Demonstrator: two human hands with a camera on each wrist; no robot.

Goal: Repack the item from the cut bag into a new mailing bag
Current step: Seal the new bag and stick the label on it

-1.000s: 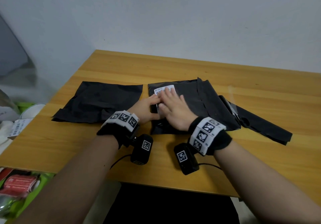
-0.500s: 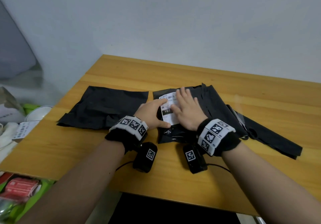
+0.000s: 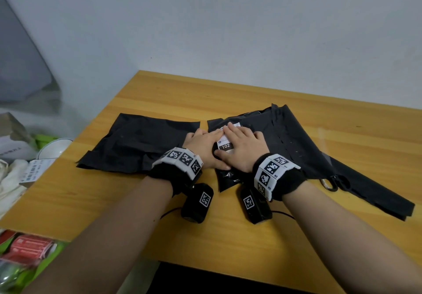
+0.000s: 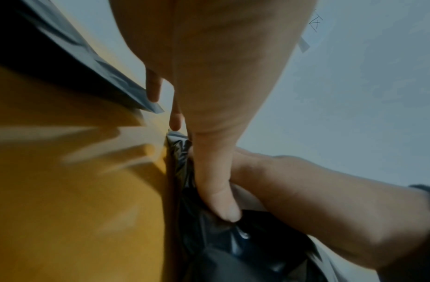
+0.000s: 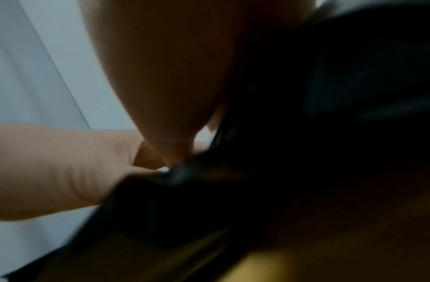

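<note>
Pressing flat on a white label (image 3: 228,142) marked 102, a person's left hand (image 3: 204,148) and right hand (image 3: 242,150) lie with fingers extended, grasping nothing, atop a black mailing bag (image 3: 287,138) on a wooden table (image 3: 228,236). Just left, apart, lies a second black bag (image 3: 137,143).

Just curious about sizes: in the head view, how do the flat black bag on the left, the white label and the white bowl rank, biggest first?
1. Flat black bag, clearly largest.
2. White bowl, partly hidden.
3. White label, mostly covered by both hands, so its rank against the bowl is unsure.
</note>
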